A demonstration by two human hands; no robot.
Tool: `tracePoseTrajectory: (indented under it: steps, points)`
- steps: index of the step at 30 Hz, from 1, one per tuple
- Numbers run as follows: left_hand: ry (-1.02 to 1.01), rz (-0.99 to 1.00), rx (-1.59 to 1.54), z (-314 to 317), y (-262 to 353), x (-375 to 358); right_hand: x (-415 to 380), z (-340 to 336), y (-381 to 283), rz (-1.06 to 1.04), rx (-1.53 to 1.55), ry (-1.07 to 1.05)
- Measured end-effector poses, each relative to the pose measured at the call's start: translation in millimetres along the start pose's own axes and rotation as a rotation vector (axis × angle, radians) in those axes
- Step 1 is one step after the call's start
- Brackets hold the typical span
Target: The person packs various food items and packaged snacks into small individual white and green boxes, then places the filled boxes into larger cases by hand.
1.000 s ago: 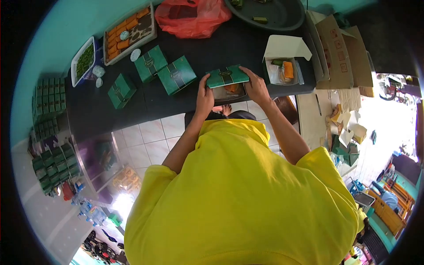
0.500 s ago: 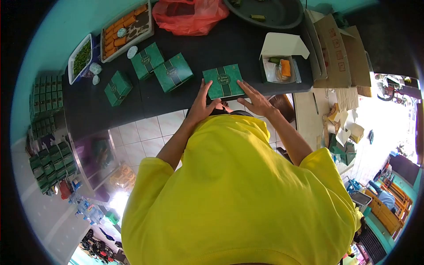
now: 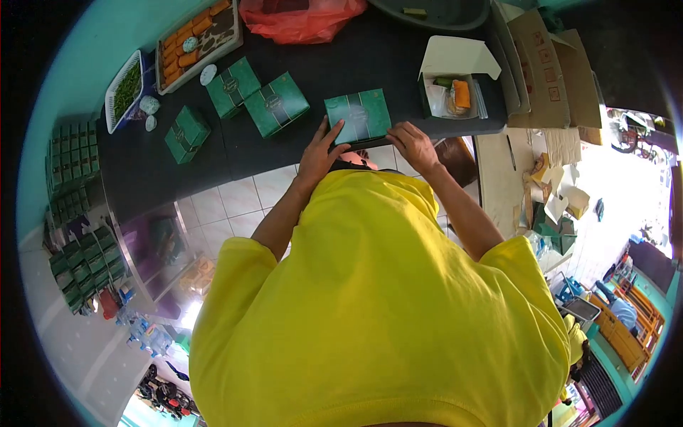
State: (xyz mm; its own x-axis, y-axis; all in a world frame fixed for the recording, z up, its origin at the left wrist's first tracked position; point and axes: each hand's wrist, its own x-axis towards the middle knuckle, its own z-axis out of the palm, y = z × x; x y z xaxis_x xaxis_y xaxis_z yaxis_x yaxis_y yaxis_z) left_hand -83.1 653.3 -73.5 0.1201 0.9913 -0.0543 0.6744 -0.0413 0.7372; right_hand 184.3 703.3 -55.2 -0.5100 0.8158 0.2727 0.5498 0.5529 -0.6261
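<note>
A closed green box lies at the front edge of the dark table, its lid down. My left hand rests at the box's near left corner, thumb and fingers apart. At the near right corner is my right hand, its fingers curled together against the box edge; whatever they pinch is too small to make out. More closed green boxes sit to the left. On the right, an open box holds an orange item, something green and a clear packet.
The table's back left has a tray of orange rolls and a white basket of greens. Behind are a red plastic bag and a dark basin. A cardboard carton stands right; stacked green boxes are far left.
My right hand's fingers, spread along the box's right side before, are now curled at its near right corner. My left hand has shifted slightly, and the whole view has moved a little.
</note>
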Motion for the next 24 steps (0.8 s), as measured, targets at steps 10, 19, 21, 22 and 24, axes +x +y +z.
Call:
tracePoseTrajectory:
  steps: [10,19,21,22,24]
  points:
    - [0.111,0.232,0.354,-5,-2,4,3,-6,11,-0.082,-0.1,-0.08]
    - [-0.028,0.486,0.609,11,22,41,21,-4,13,0.664,0.388,0.196]
    - [-0.001,0.488,0.602,13,17,63,21,-27,18,0.43,-0.204,0.331]
    - [0.027,0.457,0.638,11,12,77,21,-30,21,0.441,-0.207,0.342]
    - [0.046,0.441,0.673,6,8,103,18,-35,28,0.613,-0.363,0.172]
